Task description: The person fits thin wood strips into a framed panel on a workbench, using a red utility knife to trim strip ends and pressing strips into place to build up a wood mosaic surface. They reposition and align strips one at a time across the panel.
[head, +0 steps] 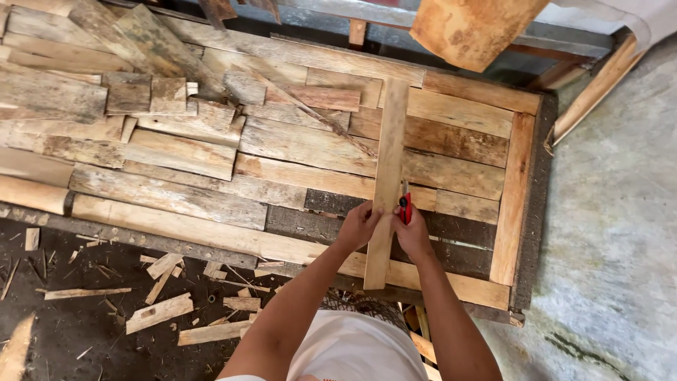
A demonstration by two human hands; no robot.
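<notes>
A long pale wooden plank (389,155) lies across the boards of a rough wooden frame (513,197), running away from me. My left hand (358,224) presses on the plank's left edge near its close end. My right hand (412,233) rests against the plank's right edge and grips a red marker (405,206), its tip touching the wood beside the plank. Both forearms reach in from the bottom of the view.
Weathered planks (176,152) are piled over the frame's left part. Wood scraps and splinters (159,312) litter the dark ground at lower left. A concrete floor (613,233) lies on the right. An orange-brown board (472,28) leans at the top.
</notes>
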